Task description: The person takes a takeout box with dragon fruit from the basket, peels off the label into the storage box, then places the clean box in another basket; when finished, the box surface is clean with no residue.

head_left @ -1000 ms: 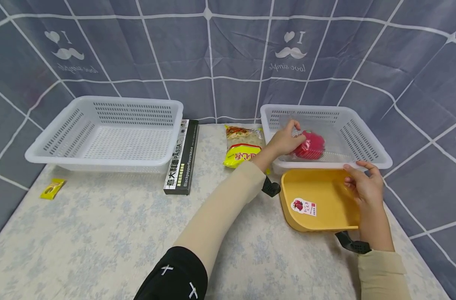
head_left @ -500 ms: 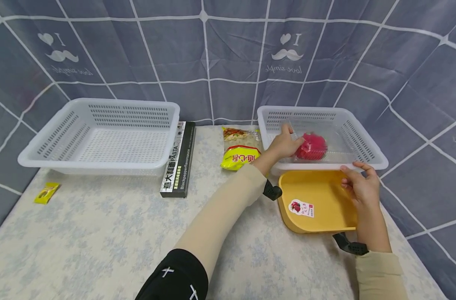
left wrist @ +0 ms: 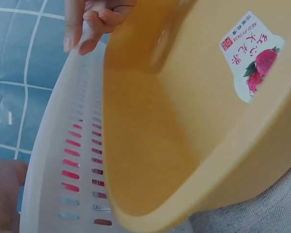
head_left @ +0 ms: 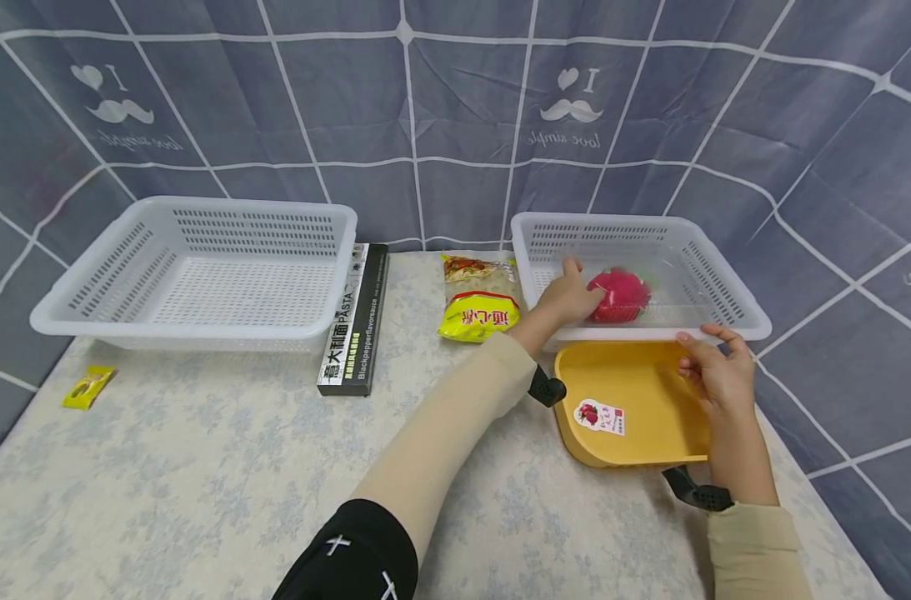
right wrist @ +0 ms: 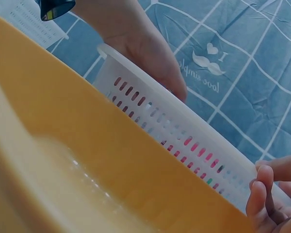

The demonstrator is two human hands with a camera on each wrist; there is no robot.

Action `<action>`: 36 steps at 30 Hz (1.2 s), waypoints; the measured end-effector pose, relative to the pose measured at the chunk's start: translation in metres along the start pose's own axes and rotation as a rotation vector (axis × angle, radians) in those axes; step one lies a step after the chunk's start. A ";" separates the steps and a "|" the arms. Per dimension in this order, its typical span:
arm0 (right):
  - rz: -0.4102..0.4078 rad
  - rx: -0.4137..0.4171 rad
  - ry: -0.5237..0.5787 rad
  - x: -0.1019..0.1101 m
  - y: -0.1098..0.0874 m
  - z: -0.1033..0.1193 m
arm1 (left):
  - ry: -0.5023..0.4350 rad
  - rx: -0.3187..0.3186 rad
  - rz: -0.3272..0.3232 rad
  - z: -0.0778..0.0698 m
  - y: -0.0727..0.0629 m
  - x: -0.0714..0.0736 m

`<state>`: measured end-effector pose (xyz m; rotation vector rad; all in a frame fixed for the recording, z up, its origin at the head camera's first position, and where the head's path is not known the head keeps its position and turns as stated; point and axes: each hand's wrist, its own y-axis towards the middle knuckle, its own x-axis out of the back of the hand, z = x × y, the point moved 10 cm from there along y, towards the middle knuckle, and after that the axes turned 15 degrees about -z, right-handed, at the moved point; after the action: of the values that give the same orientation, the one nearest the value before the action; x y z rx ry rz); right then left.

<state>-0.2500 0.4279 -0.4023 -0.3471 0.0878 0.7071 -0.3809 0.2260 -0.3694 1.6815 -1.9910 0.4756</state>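
In the head view my left hand (head_left: 563, 296) reaches over the left side of the white slotted basket (head_left: 755, 323) on the right. Its thumb lies against a pink-red dragon fruit (head_left: 618, 295) in a clear plastic box (head_left: 668, 304). That hand grips the box's left end, its other fingers partly hidden. My right hand (head_left: 725, 367) pinches the basket's front rim, as the right wrist view also shows, with fingers (right wrist: 266, 194) at the rim. Below it sits a yellow box (head_left: 635, 417) with a dragon-fruit sticker (head_left: 599, 417), close against the basket front.
A bag of pasta (head_left: 479, 300) with yellow print lies left of this basket. Further left are a black-and-white pasta box (head_left: 353, 333), a second white basket (head_left: 192, 332) and a small yellow packet (head_left: 87, 387). A grey tiled-pattern curtain (head_left: 463, 108) hangs behind.
My left hand has lowered the clear box and dragon fruit in the right basket; the box lies flatter now. The right hand keeps its place at the rim. The view has shifted slightly.
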 end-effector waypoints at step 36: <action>-0.074 0.127 -0.084 0.005 0.006 0.004 | -0.242 -0.246 -0.297 -0.014 -0.020 0.047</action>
<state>-0.2500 0.4365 -0.4011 -0.1982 0.0399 0.6384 -0.3646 0.1920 -0.3316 1.9000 -1.8237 -0.0788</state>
